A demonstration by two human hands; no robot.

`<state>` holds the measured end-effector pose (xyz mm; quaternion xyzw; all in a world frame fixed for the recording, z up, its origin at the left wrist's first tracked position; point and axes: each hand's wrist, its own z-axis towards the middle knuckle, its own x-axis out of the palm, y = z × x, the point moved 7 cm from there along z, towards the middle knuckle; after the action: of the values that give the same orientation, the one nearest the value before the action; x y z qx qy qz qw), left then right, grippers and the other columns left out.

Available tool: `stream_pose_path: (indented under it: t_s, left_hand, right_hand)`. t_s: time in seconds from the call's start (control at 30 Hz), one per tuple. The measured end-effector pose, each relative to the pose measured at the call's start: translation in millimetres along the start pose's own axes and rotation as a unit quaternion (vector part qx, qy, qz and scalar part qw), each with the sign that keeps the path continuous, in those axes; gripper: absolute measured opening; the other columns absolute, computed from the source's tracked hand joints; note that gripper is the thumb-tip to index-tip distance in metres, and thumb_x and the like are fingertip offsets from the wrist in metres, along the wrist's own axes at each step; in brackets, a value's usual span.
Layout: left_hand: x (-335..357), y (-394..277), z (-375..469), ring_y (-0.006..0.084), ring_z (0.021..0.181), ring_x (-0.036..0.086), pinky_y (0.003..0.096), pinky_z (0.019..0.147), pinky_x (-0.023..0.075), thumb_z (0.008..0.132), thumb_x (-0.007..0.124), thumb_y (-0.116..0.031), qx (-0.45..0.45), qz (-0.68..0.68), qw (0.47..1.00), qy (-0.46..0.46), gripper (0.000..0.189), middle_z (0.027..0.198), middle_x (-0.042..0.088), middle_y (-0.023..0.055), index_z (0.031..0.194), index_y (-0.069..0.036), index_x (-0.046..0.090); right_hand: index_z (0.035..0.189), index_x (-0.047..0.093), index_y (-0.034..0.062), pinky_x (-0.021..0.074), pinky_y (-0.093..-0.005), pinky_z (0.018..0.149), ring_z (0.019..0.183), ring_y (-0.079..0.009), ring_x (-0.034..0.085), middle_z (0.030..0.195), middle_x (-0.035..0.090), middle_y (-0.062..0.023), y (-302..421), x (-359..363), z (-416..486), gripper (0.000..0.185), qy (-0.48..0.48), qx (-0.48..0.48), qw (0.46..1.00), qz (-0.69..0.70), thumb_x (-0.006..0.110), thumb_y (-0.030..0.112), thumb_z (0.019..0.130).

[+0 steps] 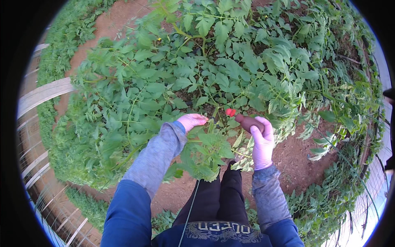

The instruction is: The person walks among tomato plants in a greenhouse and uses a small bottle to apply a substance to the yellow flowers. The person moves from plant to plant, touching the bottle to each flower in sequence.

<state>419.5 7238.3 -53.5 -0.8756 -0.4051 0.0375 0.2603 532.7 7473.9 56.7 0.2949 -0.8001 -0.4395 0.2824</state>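
Observation:
Leafy tomato plants point(154, 83) fill the view before me. My right hand point(263, 140), in a thin pinkish glove, is closed around a brown squeeze bulb point(250, 123). A red tip point(230, 112) on the bulb points left, towards a green tomato stem point(215, 115). My left hand point(194, 121), gloved alike, reaches in from the left beside that stem. Its fingertips are together near a small reddish thing; whether they pinch it or part of the plant, I cannot tell. A leafy shoot point(206, 151) hangs between my forearms.
Bare reddish soil point(308, 160) lies right of my legs. A thin green string point(189, 213) runs up from my body to the shoot, and another point(348, 166) crosses the right side. Pale curved slats point(46, 94) stand at the left, and netting edges the lower right.

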Motion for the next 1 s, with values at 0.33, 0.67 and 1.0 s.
stream_pose_path:
  t_s: [0.33, 0.67, 1.0]
  left_hand:
    - [19, -26, 2, 0.0093, 0.077, 0.058, 0.0236, 0.074, 0.0461, 0.080, 0.065, -0.008, 0.046, 0.109, 0.992, -0.037, 0.015, 0.086, 0.065, 0.0034, 0.093, -0.001, 0.065]
    - [22, -23, 6, 0.0093, 0.078, 0.058, 0.0240, 0.074, 0.0467, 0.082, 0.063, -0.009, 0.062, 0.136, 0.989, -0.010, 0.014, 0.086, 0.065, 0.0039, 0.092, -0.001, 0.064]
    - [18, -21, 7, 0.0087, 0.078, 0.057, 0.0236, 0.075, 0.0462, 0.081, 0.064, -0.010, 0.054, 0.160, 0.986, -0.007, 0.013, 0.085, 0.066, 0.0035, 0.091, -0.001, 0.065]
  right_hand:
    - [0.100, 0.056, 0.0028, 0.0464, -0.0279, 0.078, 0.085, -0.0189, 0.059, 0.093, 0.060, -0.0088, 9, 42, 5, 0.033, 0.052, -0.170, 0.928, -0.328, 0.067, 0.002, 0.069]
    - [0.100, 0.057, 0.0033, 0.0475, -0.0288, 0.076, 0.084, -0.0210, 0.060, 0.092, 0.061, -0.0106, -3, 39, 6, 0.031, 0.026, -0.165, 0.928, -0.333, 0.067, 0.004, 0.070]
    - [0.099, 0.057, 0.0059, 0.0483, -0.0347, 0.073, 0.083, -0.0288, 0.059, 0.090, 0.060, -0.0122, -5, 53, 0, 0.034, 0.036, -0.195, 0.920, -0.337, 0.068, 0.008, 0.067]
